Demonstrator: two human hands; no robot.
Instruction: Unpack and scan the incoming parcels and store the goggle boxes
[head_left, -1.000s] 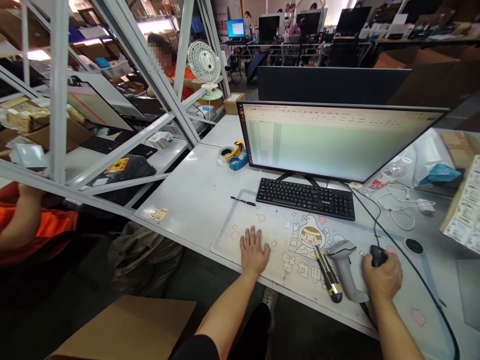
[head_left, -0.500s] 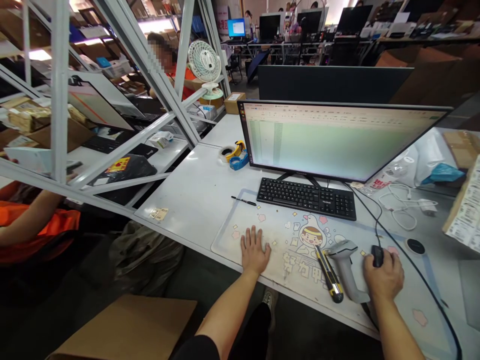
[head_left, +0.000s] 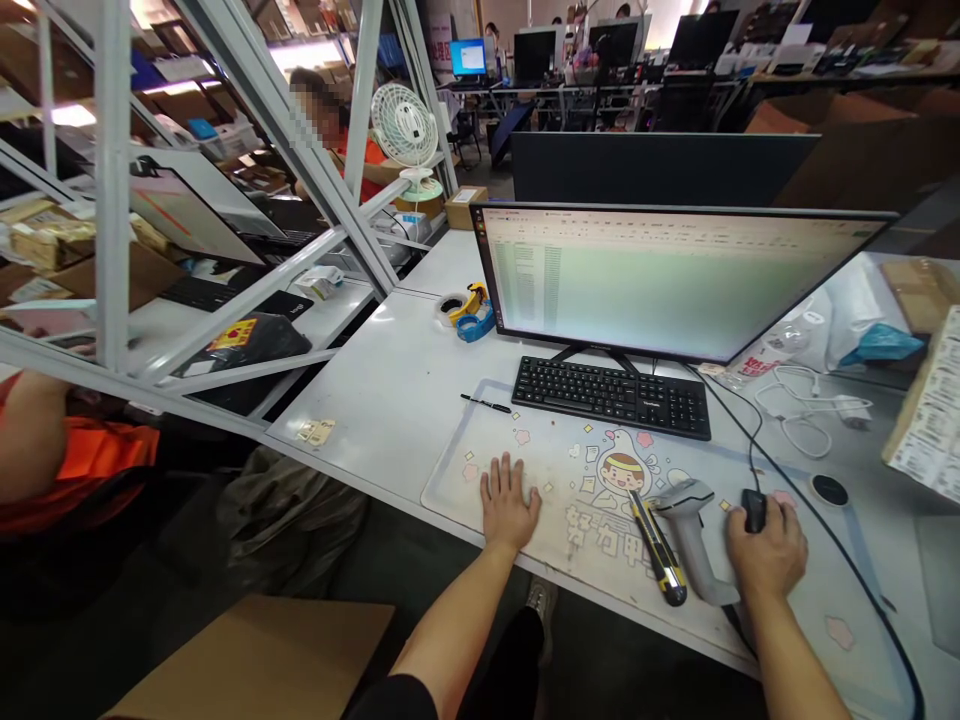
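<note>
My left hand (head_left: 510, 508) lies flat with fingers spread on the pale cartoon-printed desk mat (head_left: 555, 585). Over at the right, my right hand (head_left: 769, 550) is wrapped round a black computer mouse (head_left: 754, 508). Between the hands rest a grey barcode scanner (head_left: 696, 545) and a black-and-yellow box cutter (head_left: 658, 550). A black keyboard (head_left: 607, 398) sits beyond them, below a large monitor (head_left: 660, 285) showing a spreadsheet-like page. Left of the keyboard is a black pen (head_left: 486, 404).
Tape rolls in yellow and blue holders (head_left: 472, 315) stand left of the monitor. At right are a white charger cable (head_left: 799, 400), a plastic bottle (head_left: 780, 345) and a labelled box (head_left: 930, 420). A metal frame (head_left: 300, 270) divides this desk from a neighbour in orange (head_left: 97, 465).
The spreadsheet on the monitor now shows an additional column of text at left. The neighbour's arm on the left has shifted. My hands stay in place.
</note>
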